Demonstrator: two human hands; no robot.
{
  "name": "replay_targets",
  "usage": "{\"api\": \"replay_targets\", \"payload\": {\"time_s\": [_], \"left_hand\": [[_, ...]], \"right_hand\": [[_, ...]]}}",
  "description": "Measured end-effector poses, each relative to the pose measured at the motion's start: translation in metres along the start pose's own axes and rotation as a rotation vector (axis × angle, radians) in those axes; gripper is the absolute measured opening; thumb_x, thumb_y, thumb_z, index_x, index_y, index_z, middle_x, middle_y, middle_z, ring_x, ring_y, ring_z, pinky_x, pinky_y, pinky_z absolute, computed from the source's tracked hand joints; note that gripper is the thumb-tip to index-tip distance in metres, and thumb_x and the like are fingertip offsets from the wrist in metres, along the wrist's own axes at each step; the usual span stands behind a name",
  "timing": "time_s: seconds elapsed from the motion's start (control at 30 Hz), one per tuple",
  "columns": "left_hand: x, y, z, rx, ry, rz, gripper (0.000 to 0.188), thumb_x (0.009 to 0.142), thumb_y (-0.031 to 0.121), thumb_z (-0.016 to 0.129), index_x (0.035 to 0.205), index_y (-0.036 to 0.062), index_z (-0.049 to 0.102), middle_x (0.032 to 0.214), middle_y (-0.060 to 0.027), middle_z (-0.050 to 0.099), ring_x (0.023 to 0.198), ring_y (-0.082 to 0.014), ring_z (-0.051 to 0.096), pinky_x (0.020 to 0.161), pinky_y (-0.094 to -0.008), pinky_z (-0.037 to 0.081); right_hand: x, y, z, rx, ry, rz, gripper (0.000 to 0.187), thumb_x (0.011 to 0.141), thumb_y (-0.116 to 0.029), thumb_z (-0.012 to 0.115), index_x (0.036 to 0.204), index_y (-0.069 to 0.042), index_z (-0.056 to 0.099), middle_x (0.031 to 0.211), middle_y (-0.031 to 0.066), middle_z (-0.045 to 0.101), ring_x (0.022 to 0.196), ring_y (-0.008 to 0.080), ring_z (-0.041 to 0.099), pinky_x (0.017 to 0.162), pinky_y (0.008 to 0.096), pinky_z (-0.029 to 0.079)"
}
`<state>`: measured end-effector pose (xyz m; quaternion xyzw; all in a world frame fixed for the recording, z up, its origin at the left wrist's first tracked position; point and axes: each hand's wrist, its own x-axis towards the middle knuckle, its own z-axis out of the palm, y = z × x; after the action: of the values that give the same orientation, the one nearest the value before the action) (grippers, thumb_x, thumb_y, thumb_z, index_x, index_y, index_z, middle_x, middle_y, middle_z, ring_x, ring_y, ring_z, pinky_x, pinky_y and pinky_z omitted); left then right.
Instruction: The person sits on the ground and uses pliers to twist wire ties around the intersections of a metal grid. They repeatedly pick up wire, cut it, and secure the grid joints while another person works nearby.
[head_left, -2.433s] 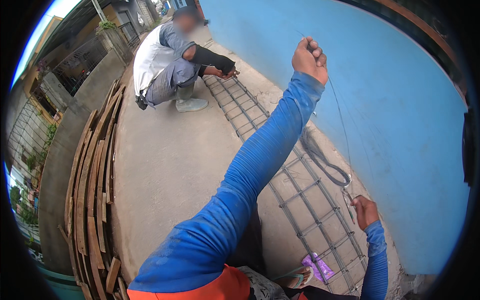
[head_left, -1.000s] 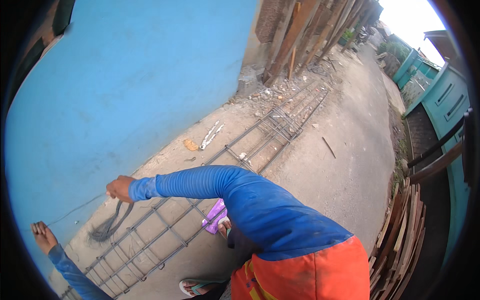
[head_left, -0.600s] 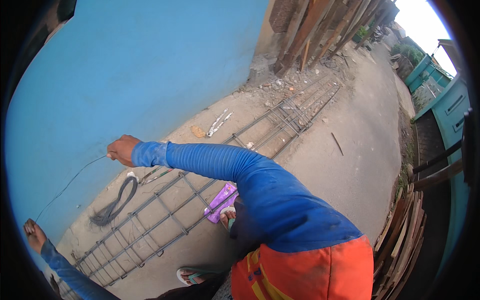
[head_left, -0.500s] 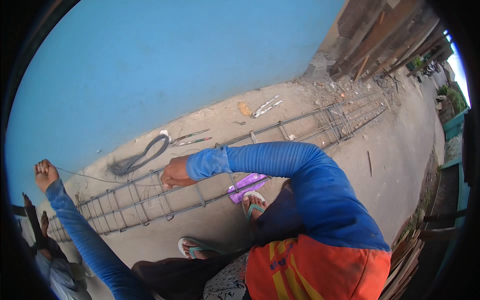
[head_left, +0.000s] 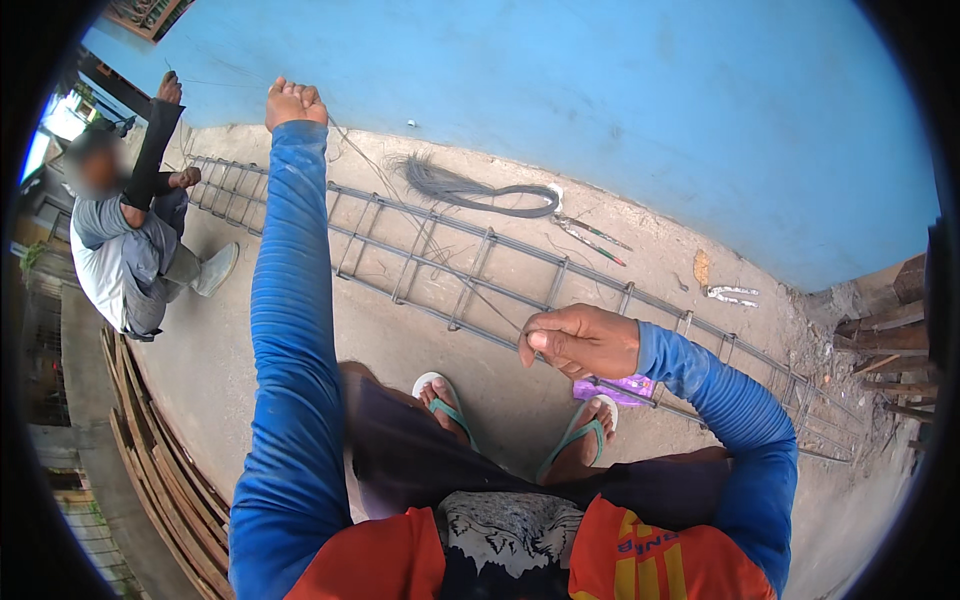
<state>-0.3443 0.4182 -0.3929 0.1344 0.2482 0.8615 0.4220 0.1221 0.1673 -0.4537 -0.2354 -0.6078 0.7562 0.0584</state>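
Observation:
A thin dark tie wire (head_left: pixel 374 163) stretches between my two hands. At its upper end, my left hand (head_left: pixel 297 104) is raised in a closed fist around the wire, in front of the blue wall. My right hand (head_left: pixel 582 340) pinches the lower end between thumb and fingers, above the near side of a long rebar cage (head_left: pixel 466 290). The cage, made of long bars with square stirrups, lies on the ground ahead of my feet. Beyond it rests a looped bundle of tie wire (head_left: pixel 480 196). Pincers with red and green handles (head_left: pixel 592 240) lie beside that bundle.
A co-worker (head_left: pixel 125 235) crouches by the cage's left end, one arm raised. White-smeared pincers (head_left: pixel 732 295) lie near the blue wall (head_left: pixel 640 100). A purple packet (head_left: pixel 618 391) sits under the cage by my right foot. Long boards (head_left: pixel 165 470) are at left, more timber (head_left: pixel 890 340) at right.
My view has swung left, bringing the co-worker into sight. My right hand has come off the cage's bars and drawn away from my left, with the wire strung between them.

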Motion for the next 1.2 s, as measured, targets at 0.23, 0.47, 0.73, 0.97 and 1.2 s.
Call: {"api": "replay_targets", "payload": {"time_s": [0.23, 0.47, 0.73, 0.97, 1.2], "left_hand": [[0.029, -0.001, -0.053, -0.152, 0.016, -0.091, 0.011, 0.099, 0.011, 0.044, 0.109, 0.0071, 0.047, 0.069, -0.0002, 0.035, 0.050, -0.0129, 0.031, 0.040, -0.0258, 0.029], [-0.001, 0.009, -0.036, 0.025, 0.253, 0.133, 0.022, 0.099, 0.024, 0.048, 0.111, 0.0056, 0.054, 0.078, 0.0004, 0.041, 0.054, -0.0101, 0.033, 0.042, -0.0255, 0.026], [-0.018, 0.011, -0.019, -0.113, 0.165, 0.010, 0.023, 0.102, 0.025, 0.043, 0.108, 0.0049, 0.051, 0.076, 0.0003, 0.038, 0.055, -0.0103, 0.032, 0.042, -0.0238, 0.030], [-0.014, 0.027, -0.028, -0.139, 0.172, 0.105, 0.016, 0.101, 0.023, 0.043, 0.105, 0.0088, 0.049, 0.077, -0.0002, 0.039, 0.054, -0.0101, 0.034, 0.041, -0.0238, 0.030], [-0.052, 0.006, 0.012, -0.054, 0.274, -0.019, 0.015, 0.097, 0.022, 0.044, 0.097, 0.0070, 0.046, 0.077, -0.0017, 0.041, 0.054, -0.0113, 0.034, 0.042, -0.0267, 0.028]], "right_hand": [[0.006, -0.022, -0.058, 0.089, 0.765, -0.019, 0.033, 0.104, -0.031, 0.036, 0.099, -0.005, 0.056, 0.062, -0.0028, 0.040, 0.053, 0.0114, 0.041, 0.053, 0.0302, 0.039], [-0.008, -0.056, 0.037, -0.087, -0.319, 0.065, 0.044, 0.106, -0.037, 0.034, 0.095, -0.004, 0.060, 0.068, 0.0035, 0.049, 0.062, 0.0151, 0.050, 0.058, 0.0292, 0.041], [-0.007, -0.101, -0.095, -0.156, 1.166, -0.381, 0.039, 0.105, -0.036, 0.037, 0.091, -0.004, 0.054, 0.059, -0.0044, 0.029, 0.048, 0.0081, 0.027, 0.044, 0.0253, 0.025], [0.013, -0.054, 0.040, -0.215, -0.359, 0.334, 0.044, 0.105, -0.038, 0.038, 0.099, -0.004, 0.065, 0.067, 0.0046, 0.048, 0.069, 0.0164, 0.053, 0.068, 0.0282, 0.045], [0.005, -0.162, -0.097, 0.934, 0.206, -1.377, 0.030, 0.107, -0.018, 0.024, 0.120, 0.003, 0.041, 0.085, 0.0090, 0.047, 0.065, 0.0140, 0.046, 0.056, 0.0245, 0.044]]}}
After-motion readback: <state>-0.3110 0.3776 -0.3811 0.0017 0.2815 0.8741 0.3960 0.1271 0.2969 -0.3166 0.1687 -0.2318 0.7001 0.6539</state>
